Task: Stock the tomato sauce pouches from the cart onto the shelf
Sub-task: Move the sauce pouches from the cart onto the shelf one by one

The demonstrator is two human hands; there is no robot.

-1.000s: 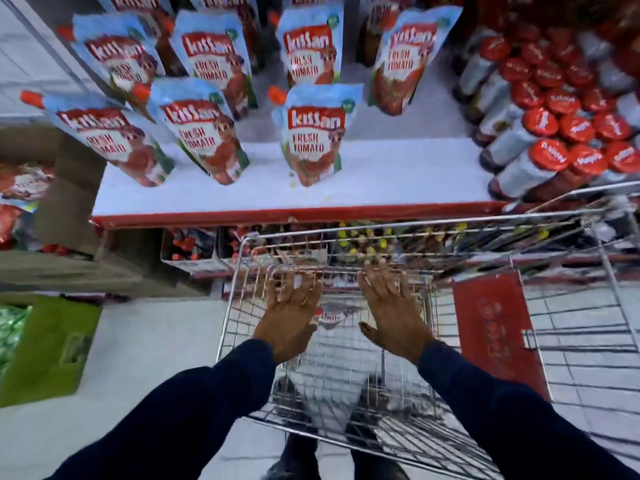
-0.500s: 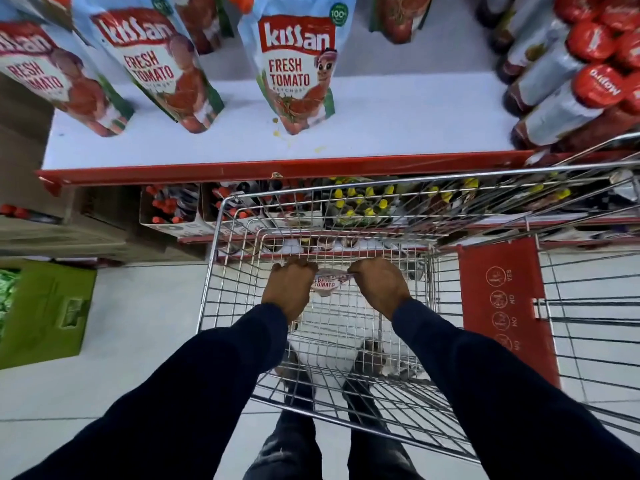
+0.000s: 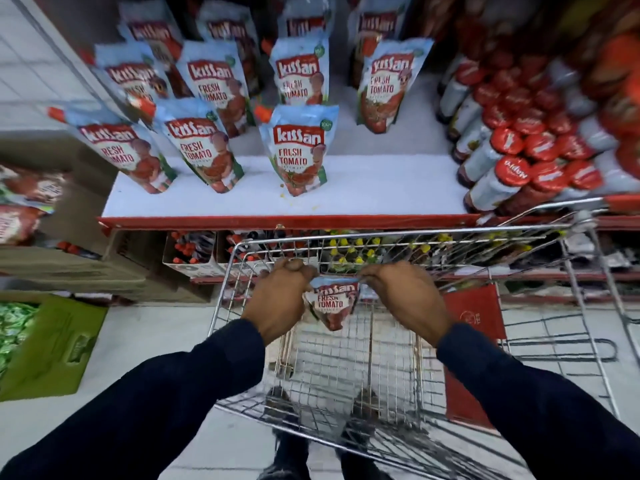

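jars (image 3: 540, 147) blurred | pouch (image 3: 332, 303) top hidden | sleeves (image 3: 145, 420) cropped

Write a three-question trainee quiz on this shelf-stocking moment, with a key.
1. True or false: both hands hold the pouch by its top corners.
2. Where is that pouch? A) standing on the shelf B) above the cart basket C) on the floor
3. What stands at the shelf's right end?

Key:
1. True: left hand and right hand each grip a corner.
2. B
3. Red-capped bottles.
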